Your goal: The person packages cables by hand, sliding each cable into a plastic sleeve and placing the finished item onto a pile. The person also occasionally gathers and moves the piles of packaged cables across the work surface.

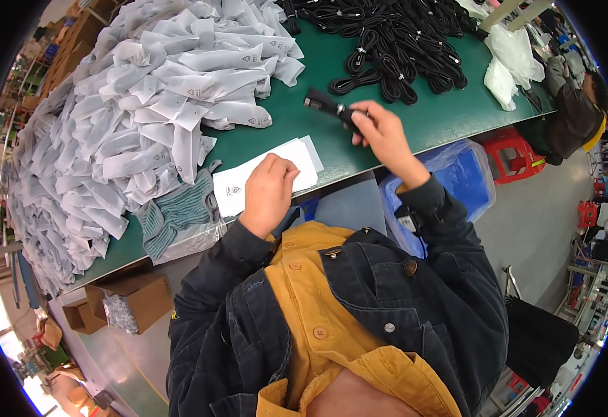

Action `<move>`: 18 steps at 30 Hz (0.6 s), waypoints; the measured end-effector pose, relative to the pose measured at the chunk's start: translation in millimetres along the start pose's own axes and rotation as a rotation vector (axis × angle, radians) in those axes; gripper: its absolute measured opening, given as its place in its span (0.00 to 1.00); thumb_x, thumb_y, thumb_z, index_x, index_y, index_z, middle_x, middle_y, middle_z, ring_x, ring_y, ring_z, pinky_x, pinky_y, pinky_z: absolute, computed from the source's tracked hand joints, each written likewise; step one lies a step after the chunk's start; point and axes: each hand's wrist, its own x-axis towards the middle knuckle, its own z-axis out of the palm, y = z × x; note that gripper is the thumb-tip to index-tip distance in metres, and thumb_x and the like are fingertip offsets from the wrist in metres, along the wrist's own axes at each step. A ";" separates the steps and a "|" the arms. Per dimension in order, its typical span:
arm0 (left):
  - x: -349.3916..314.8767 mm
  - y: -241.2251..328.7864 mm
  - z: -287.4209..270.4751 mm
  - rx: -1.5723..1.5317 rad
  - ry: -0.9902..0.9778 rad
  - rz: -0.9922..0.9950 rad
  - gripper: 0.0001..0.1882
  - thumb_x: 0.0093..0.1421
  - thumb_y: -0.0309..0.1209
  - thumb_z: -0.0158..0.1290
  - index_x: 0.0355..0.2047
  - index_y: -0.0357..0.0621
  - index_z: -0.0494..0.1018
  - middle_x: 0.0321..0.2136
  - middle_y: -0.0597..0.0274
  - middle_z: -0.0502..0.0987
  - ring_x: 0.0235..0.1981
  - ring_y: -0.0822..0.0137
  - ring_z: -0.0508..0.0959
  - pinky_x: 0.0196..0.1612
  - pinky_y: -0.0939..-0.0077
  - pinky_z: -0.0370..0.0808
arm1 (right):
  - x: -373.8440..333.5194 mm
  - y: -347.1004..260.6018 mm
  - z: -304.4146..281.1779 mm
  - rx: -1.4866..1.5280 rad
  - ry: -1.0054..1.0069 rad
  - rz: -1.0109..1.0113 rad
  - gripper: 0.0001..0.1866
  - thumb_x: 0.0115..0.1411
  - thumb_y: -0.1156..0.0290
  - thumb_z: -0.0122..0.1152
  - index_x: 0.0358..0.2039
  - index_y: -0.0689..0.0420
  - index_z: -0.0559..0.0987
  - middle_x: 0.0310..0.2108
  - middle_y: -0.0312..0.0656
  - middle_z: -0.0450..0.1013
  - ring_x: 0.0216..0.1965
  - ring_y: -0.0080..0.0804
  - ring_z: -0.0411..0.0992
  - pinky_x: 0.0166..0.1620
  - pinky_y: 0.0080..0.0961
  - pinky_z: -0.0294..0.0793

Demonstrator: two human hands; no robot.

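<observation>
My right hand [382,136] holds a bundled black USB cable [332,108] above the green table, gripped at one end between thumb and fingers. The metal plug points left, and a pale tie goes round the bundle. My left hand [269,196] rests on a small stack of flat white plastic bags [233,187] at the table's near edge. Its fingers are curled and closed on the top bag; the fingertips are partly hidden. Left of the stack lies a grey-green ribbed knit piece [179,215], on a clear plastic sheet.
A big heap of filled white bags [144,104] covers the left of the green table [286,111]. Bundled black cables [387,48] pile up at the back. White plastic bags [509,62] lie far right. Below stand a lined blue bin [467,174], a red stool [512,156] and a cardboard box [148,295].
</observation>
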 end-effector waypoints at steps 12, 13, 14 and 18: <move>-0.7 8.7 -12.7 -0.185 0.022 -0.099 0.04 0.57 0.19 0.56 0.31 0.36 0.71 0.28 0.50 0.73 0.27 0.52 0.75 0.31 0.67 0.72 | -62.5 -15.6 5.5 0.037 -0.229 0.124 0.11 0.68 0.70 0.53 0.45 0.62 0.77 0.22 0.30 0.68 0.21 0.14 0.68 0.26 0.14 0.67; -1.6 8.7 -12.1 -0.185 0.022 -0.098 0.04 0.57 0.19 0.56 0.31 0.36 0.71 0.28 0.50 0.73 0.27 0.52 0.75 0.31 0.67 0.72 | -62.8 -16.4 6.1 0.044 -0.228 0.146 0.11 0.67 0.70 0.53 0.45 0.62 0.77 0.21 0.30 0.67 0.21 0.14 0.67 0.26 0.14 0.67; -2.9 8.1 -10.4 -0.117 0.015 -0.034 0.04 0.57 0.19 0.55 0.31 0.36 0.71 0.28 0.50 0.73 0.27 0.52 0.75 0.31 0.67 0.73 | -63.0 -16.3 6.9 0.043 -0.227 0.146 0.11 0.67 0.70 0.53 0.45 0.62 0.77 0.21 0.30 0.67 0.21 0.14 0.67 0.26 0.14 0.67; -6.2 5.3 -9.6 -0.063 -0.007 0.025 0.04 0.57 0.18 0.54 0.32 0.35 0.71 0.28 0.51 0.72 0.26 0.53 0.75 0.32 0.68 0.73 | -64.5 -12.1 10.6 0.104 -0.180 0.178 0.11 0.67 0.70 0.54 0.44 0.62 0.77 0.20 0.30 0.67 0.21 0.14 0.67 0.26 0.16 0.66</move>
